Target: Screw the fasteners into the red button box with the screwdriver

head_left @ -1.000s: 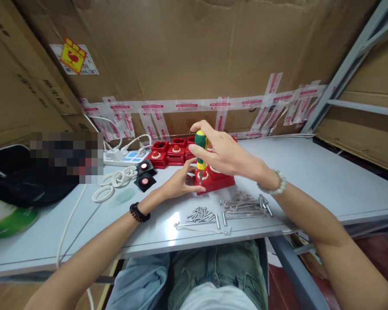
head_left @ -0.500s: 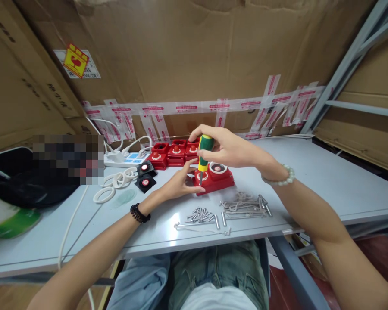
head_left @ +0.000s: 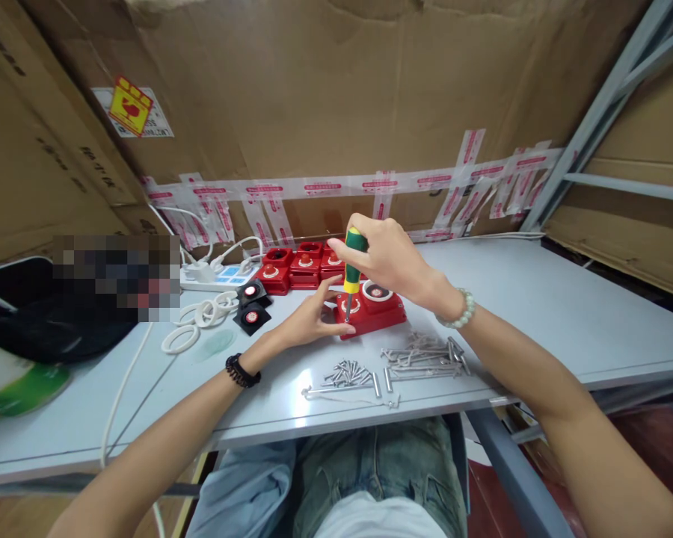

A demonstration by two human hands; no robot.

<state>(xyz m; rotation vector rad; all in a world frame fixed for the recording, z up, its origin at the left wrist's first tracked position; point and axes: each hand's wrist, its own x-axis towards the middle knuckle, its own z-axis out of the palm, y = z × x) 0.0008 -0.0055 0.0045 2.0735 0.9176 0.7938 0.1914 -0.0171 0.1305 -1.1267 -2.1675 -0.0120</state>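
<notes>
My right hand (head_left: 378,258) grips a screwdriver (head_left: 354,261) with a green and yellow handle. The screwdriver stands almost upright, its tip at the near left corner of a red box (head_left: 378,320). On that box are a white ring around a dark round insert and, to the left, a white circular marking. My left hand (head_left: 317,315) is closed around the box's left end, thumb at the front near the tip, fingers behind. Just in front lies a pile of screws (head_left: 348,372). Right of it are metal rods with pale cords (head_left: 423,357).
Several more red boxes (head_left: 306,261) stand behind, beside a white power strip (head_left: 218,276). White rings (head_left: 180,339) and two black square parts (head_left: 252,317) lie to the left. Black fabric (head_left: 84,321) and a green-white roll (head_left: 25,388) are far left. Cardboard (head_left: 336,90) rises behind the table.
My right hand has turned around the screwdriver handle, its wrist moving left and its fingers shifting. The left hand and the red box have stayed in place.
</notes>
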